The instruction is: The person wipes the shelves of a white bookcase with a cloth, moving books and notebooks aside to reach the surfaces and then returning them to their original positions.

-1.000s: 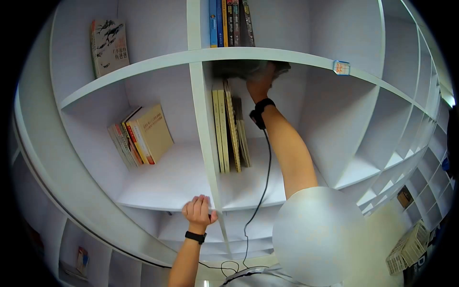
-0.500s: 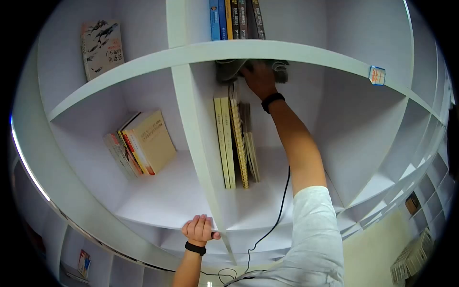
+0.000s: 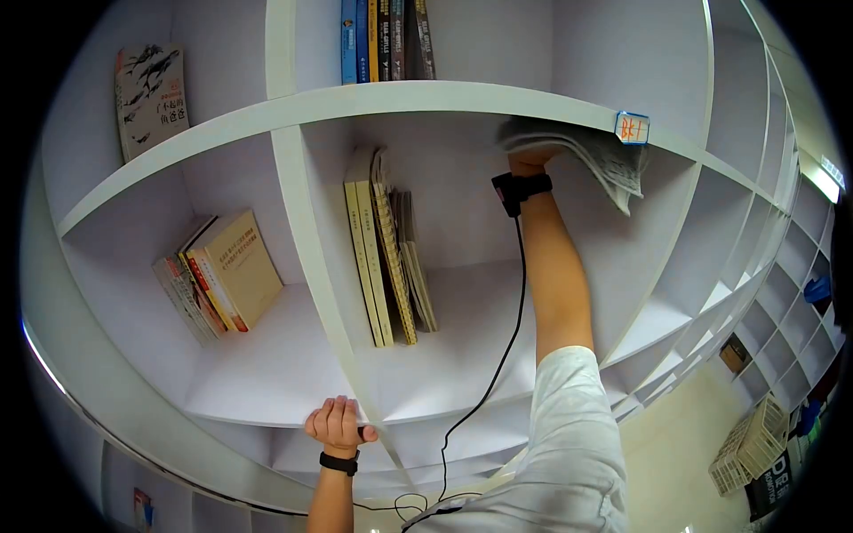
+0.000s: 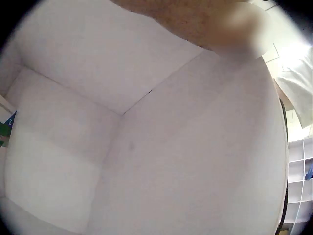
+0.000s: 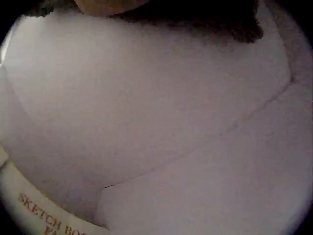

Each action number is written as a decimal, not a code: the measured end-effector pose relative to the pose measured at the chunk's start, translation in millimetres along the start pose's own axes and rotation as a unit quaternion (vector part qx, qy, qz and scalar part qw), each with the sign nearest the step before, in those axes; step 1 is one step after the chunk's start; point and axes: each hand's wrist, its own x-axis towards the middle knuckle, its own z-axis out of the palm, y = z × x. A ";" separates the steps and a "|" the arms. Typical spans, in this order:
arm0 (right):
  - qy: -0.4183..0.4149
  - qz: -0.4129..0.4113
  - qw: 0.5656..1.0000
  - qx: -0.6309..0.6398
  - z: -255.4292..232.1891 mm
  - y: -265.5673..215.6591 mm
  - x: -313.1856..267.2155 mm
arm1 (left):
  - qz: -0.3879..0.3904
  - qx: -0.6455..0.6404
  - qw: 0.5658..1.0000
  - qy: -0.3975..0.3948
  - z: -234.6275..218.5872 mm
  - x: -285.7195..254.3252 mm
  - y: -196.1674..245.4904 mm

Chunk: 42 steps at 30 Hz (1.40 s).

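A grey cloth (image 3: 595, 155) lies against the underside of the upper shelf board (image 3: 400, 98), its right end hanging down. The right hand (image 3: 531, 160) reaches up to it and touches it, most fingers hidden behind the cloth. In the right wrist view, the cloth's dark fuzzy edge (image 5: 247, 32) and part of the hand (image 5: 112, 5) show at the top. Low in the head view, the left hand (image 3: 335, 424) grips the front edge of the lower shelf (image 3: 258, 417) beside the upright divider, fingers curled over it; the left wrist view shows blurred skin at the top.
Upright books (image 3: 378, 258) stand left of the right arm in the same compartment. More books (image 3: 227, 275) lean in the left compartment. A tag (image 3: 632, 128) sits on the upper board's edge. A black cable (image 3: 498, 369) hangs from the right wrist. Crates (image 3: 751, 444) stand at lower right.
The right hand and the cloth have moved right along the underside of the board, away from above the books. The left hand stays at the shelf edge. The head view has shifted.
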 end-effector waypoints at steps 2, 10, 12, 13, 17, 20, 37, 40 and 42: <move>0.082 0.018 0.995 0.047 16.7 9.8 12.7 | -0.001 0.002 1.000 0.004 0.9 -2.3 0.2; 0.070 0.128 0.983 -0.114 17.5 -12.4 3.4 | 0.030 0.010 0.999 -0.007 -0.2 -4.7 -3.9; -0.004 0.127 0.972 -0.197 16.7 -13.3 -4.9 | 0.030 0.012 0.999 -0.005 0.0 -4.1 -4.3; -0.017 0.110 0.976 -0.186 11.8 -11.1 -4.9 | 0.029 0.013 0.999 0.003 0.1 -3.3 -3.6; -0.088 0.086 0.964 -0.236 6.6 6.8 -22.9 | 0.010 0.014 1.000 -0.011 -1.3 -1.7 -0.1; -0.109 0.094 0.958 -0.248 -6.7 0.6 -55.7 | 0.000 0.002 1.000 -0.011 -0.8 -1.2 1.0; -0.430 -0.310 0.844 -0.082 -57.5 16.3 -159.2 | -0.032 -0.027 0.999 0.015 4.2 -0.1 8.1; -0.411 -0.238 0.878 -0.060 -44.5 -50.2 -100.5 | -0.001 -0.015 1.000 0.022 6.5 -3.0 2.5; -0.342 -0.169 0.922 -0.063 -41.7 -75.8 -52.7 | 0.007 -0.008 1.000 0.024 7.2 -0.8 -0.2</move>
